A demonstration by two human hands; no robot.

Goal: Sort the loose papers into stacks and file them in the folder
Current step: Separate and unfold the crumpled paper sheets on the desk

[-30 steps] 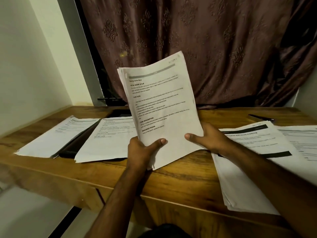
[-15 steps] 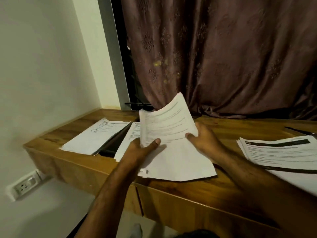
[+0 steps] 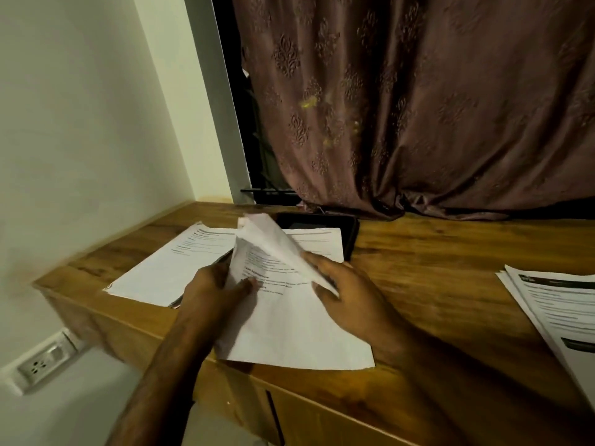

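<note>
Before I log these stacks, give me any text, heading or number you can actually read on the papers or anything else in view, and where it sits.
Nothing reads legibly.
Held sheaf: bold headings and body lines, blurred.
Left stack: print too small.
Sheet on the dark folder: faint lines only.
Right stack: dark header bars, text unreadable.
Wall socket: no marking readable.

Printed lines on the held sheets (image 3: 283, 304), too blurred to read, perhaps headings in bold
</note>
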